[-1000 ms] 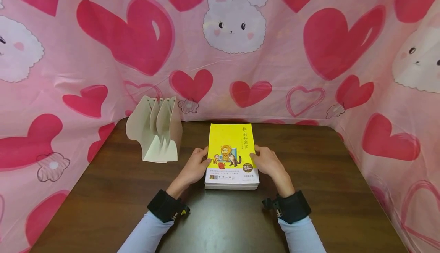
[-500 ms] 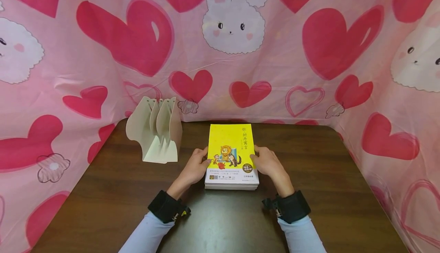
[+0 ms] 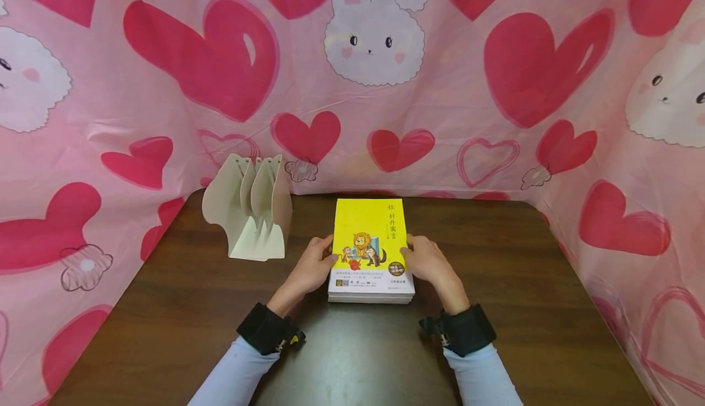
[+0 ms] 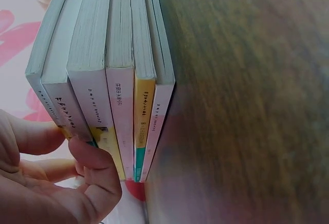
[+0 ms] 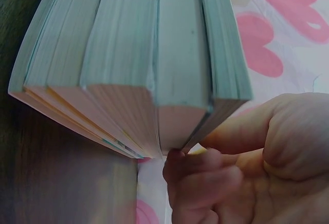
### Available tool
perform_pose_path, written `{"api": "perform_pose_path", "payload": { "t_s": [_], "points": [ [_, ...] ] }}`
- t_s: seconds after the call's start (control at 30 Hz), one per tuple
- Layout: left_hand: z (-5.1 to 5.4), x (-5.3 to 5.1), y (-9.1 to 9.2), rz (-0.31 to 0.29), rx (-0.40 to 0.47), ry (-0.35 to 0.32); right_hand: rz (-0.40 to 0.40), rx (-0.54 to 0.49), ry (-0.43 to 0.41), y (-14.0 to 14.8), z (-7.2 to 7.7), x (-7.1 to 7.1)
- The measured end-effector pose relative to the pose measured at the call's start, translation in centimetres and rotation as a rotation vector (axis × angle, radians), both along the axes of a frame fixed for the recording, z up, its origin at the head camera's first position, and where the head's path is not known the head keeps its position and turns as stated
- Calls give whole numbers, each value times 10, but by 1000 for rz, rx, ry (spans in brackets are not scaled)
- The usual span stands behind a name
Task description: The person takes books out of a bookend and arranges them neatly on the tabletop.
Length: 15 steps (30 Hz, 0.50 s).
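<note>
A yellow-covered book [image 3: 363,222] with a lion and other animals on its front lies on top of a stack of paperback books [image 4: 118,106], squared up on the table. My left hand [image 3: 312,266] holds the left, spine side near the top, its thumb at the top book and a bent finger against the spine below. On the opposite side, my right hand [image 3: 432,265] holds the page edges, thumb by the top book and curled fingers touching just under it. The lower books show their spines in the left wrist view. Some fingertips are hidden.
A cream-coloured file holder [image 3: 250,216] with several upright dividers stands at the back left of the dark wooden table [image 3: 523,308]. Pink cloth [image 3: 451,93] printed with hearts and rabbits hangs behind and along both sides.
</note>
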<state>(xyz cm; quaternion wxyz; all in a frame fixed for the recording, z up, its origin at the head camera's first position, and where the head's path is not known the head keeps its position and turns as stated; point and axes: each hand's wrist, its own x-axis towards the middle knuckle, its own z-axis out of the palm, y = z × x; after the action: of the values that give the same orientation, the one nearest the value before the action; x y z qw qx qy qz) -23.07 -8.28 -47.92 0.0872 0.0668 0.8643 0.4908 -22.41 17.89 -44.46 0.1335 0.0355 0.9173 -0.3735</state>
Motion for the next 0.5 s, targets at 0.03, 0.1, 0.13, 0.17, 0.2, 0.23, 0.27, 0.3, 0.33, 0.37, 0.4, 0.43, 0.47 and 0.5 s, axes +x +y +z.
{"api": "perform_pose_path", "payload": {
  "t_s": [0.03, 0.1, 0.13, 0.17, 0.2, 0.23, 0.27, 0.3, 0.33, 0.37, 0.4, 0.43, 0.47, 0.5],
  "points": [
    [0, -1, 0, 0, -2, -1, 1, -5, -8, 0, 0, -1],
    [-1, -2, -1, -1, -4, -3, 10, -9, -19, 2, -1, -2],
    [-2, -3, -2, -3, -5, -4, 17, -15, -26, 2, -2, -2],
    [-3, -4, -3, -6, -4, -5, 21, -22, -34, 4, -2, -3],
    [-3, -5, -4, -9, 1, -11, 24, -37, -40, 5, -2, -4],
    [-4, -6, -5, -11, 9, -19, 25, -50, -47, 7, -3, -4],
    [-5, -7, -7, -13, 24, -33, 27, -56, -46, 9, -3, -4],
    [-6, -8, -9, -13, 48, -50, 25, -64, -45, 11, -3, -4],
    [-6, -9, -12, -5, 75, -68, 24, -67, -33, 13, -3, -4],
    [-6, -9, -14, 9, 105, -80, 16, -67, -14, 15, -3, -5],
    [-5, -10, -17, 28, 140, -90, 9, -67, 15, 17, -3, -5],
    [-3, -10, -20, 42, 175, -90, 2, -64, 53, 18, -3, -5],
    [-1, -10, -23, 51, 209, -75, -5, -67, 98, 20, -3, -5],
    [3, -10, -25, 59, 233, -53, -13, -70, 148, 21, -3, -5]
  ]
}}
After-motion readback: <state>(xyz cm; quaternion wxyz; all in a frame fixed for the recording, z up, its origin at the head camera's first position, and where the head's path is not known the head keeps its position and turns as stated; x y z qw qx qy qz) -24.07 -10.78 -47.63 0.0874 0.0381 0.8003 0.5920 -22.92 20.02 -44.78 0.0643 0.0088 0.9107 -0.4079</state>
